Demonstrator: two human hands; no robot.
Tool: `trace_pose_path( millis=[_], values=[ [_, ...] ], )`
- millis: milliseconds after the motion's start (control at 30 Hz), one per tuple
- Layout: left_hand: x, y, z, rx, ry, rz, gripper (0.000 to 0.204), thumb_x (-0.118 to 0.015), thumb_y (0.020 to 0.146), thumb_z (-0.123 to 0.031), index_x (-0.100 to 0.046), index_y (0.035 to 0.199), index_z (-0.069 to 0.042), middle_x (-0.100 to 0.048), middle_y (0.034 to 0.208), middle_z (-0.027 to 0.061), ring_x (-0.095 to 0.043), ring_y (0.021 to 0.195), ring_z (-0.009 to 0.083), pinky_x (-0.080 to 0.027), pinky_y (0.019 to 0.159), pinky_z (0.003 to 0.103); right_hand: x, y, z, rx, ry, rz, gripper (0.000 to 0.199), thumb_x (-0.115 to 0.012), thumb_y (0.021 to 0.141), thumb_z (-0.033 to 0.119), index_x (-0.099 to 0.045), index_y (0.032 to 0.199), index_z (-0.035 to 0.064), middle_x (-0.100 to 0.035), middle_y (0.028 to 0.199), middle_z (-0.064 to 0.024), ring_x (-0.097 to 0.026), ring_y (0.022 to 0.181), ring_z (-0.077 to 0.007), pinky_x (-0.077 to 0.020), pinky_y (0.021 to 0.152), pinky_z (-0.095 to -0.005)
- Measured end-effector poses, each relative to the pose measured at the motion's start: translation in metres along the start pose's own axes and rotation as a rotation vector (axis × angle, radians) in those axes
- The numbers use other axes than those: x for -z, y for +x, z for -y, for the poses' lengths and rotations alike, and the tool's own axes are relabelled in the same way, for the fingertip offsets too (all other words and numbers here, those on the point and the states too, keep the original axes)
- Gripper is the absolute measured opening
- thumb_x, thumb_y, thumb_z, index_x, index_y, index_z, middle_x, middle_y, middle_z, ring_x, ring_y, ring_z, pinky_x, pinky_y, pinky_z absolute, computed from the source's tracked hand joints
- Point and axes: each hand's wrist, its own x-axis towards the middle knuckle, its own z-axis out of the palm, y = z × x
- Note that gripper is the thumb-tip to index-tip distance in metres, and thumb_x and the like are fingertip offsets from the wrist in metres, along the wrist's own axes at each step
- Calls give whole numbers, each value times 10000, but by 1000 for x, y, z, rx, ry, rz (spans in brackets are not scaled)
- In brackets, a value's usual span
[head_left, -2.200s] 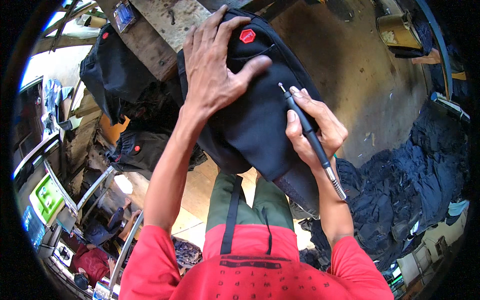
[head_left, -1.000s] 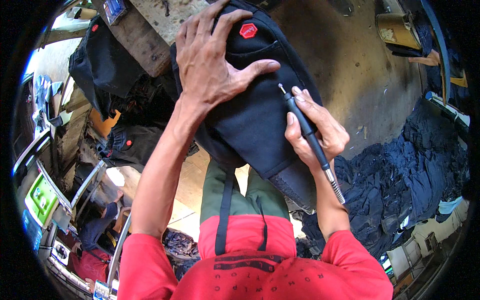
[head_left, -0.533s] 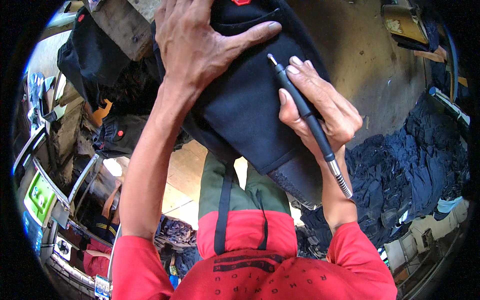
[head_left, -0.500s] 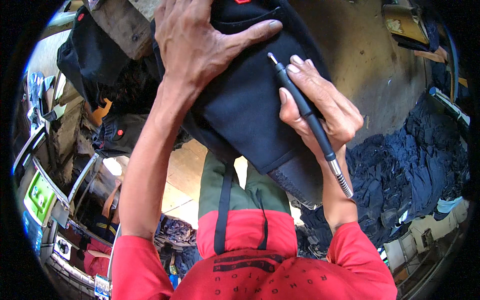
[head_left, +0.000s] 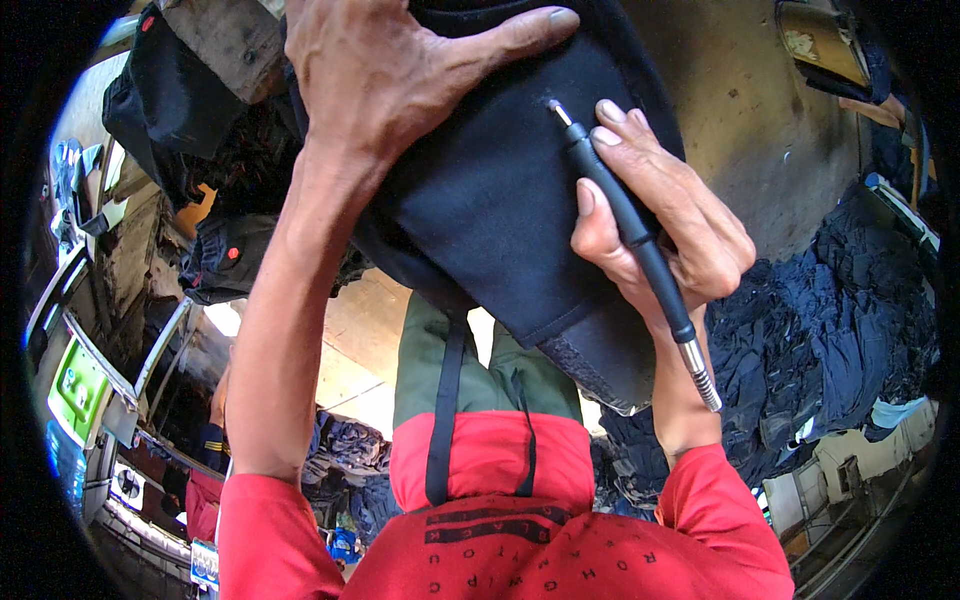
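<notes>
A piece of black cloth (head_left: pixel 480 200), perhaps part of a garment, lies under both hands. Across its upper left part my left hand (head_left: pixel 365 90) rests flat, thumb stretched out to the right; the fingertips run beyond the top edge. My right hand (head_left: pixel 690 225) is closed round a black pen-shaped tool (head_left: pixel 660 280) with a slim metal tip and a coiled-spring rear end. That tip is at the cloth below my left thumb, with a small pale spot beside it. A fuzzy grey-black strip (head_left: pixel 585 370) borders the cloth's lower end.
A brown worn work surface (head_left: pixel 740 130) spreads to the right. Dark cloth is heaped (head_left: pixel 820 320) beyond my right forearm. More black pieces with red tags (head_left: pixel 170 90) lie at the upper left. Another person's arm (head_left: pixel 220 400) shows at the left.
The tool and my right hand have shifted slightly right and down. My left hand has moved a little left and up, and the red mark atop the cloth has left the view.
</notes>
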Motion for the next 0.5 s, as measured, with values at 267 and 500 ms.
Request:
trace_pose_path(
  millis=[267,500],
  values=[
    [-2,0,3,-25,15,4,687,-975,723,-438,-723,1278,-120,-683,1398,135,-618,1354,341,-468,1183,477,3,-2,2,-34,27,17,305,-775,792,-26,-804,1090,-76,-813,1093,-272,-805,1103,-377,-607,1049,-457],
    [0,-1,-1,-25,11,6,713,-978,720,-460,-722,1289,-115,-688,1387,134,-615,1358,336,-470,1185,478,5,-5,1,-52,40,32,325,-723,778,-36,-788,1093,-79,-809,1091,-285,-804,1103,-386,-602,1055,-471]
  ],
)
